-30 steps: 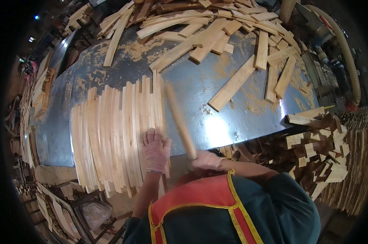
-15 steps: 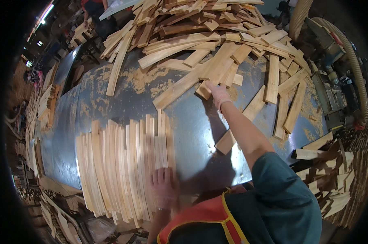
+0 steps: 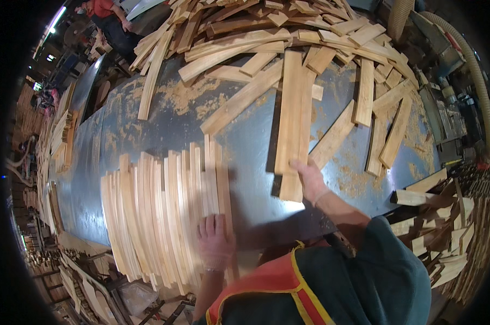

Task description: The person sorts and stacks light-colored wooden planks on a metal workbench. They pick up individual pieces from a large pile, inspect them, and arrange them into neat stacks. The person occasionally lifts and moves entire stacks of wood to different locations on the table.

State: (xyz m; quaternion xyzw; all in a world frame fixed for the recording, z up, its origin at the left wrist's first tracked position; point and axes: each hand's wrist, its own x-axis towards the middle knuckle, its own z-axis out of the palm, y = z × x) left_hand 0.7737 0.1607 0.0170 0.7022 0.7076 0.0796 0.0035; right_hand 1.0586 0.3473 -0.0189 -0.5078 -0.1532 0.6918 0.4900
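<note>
My right hand (image 3: 311, 181), in a thin pale glove, is closed on the near part of some overlapping wooden boards (image 3: 289, 119). They lie lengthwise away from me, their far ends close to the heaped boards, and a dark shadow runs along their left side. My left hand (image 3: 216, 242), gloved too, rests at the right end of a tightly packed row of narrow wooden slats (image 3: 169, 216). Its fingers are bent over the slats' top edges; the thumb is hidden. The slats stand side by side on the near left of the dark metal table (image 3: 250, 179).
A loose heap of boards (image 3: 245, 40) covers the table's far side, with sawdust (image 3: 180, 100) around it. Several boards lie at right, near a ribbed hose (image 3: 481, 97). Offcuts (image 3: 445, 238) are piled at lower right. A person in red (image 3: 101, 13) stands at far left.
My right hand has come back toward me, bringing the overlapping boards, which have swung to point straight away from me. My left hand stays on the slats. The distant person shows more fully.
</note>
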